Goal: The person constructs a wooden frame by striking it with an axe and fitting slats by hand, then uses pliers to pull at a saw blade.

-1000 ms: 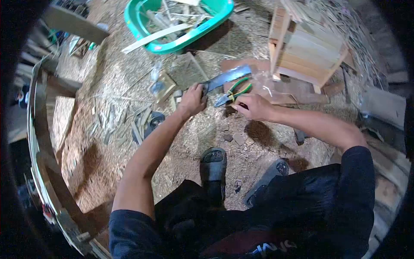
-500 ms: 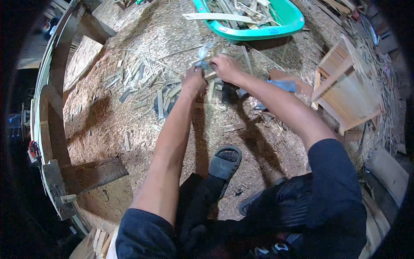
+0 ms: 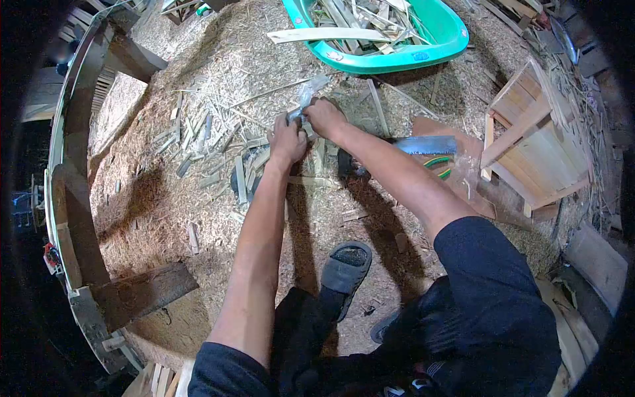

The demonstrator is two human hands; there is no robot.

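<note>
A crumpled strip of clear, bluish plastic [image 3: 313,87] sticks up between my two hands, above the shavings. My left hand [image 3: 287,140] is closed on its lower end. From the other side my right hand [image 3: 324,118] pinches the plastic, its fingertips close to my left thumb. Part of the plastic is hidden by my fingers. Thin wood offcuts [image 3: 241,177] lie beneath and left of my hands. Under my right forearm is a saw, its toothed blade [image 3: 426,145] showing on the right.
A green tub [image 3: 390,60] full of wood scraps stands beyond my hands. At the right sit brown cardboard [image 3: 481,147], a green-yellow cord [image 3: 438,161] and a wooden box-like piece [image 3: 547,159]. A plank frame [image 3: 79,225] borders the left. Wood shavings cover the ground.
My hands have shifted slightly left and down in view, still holding the plastic. My right forearm has swung lower, uncovering more of the saw blade and the cord. The camera view has moved slightly.
</note>
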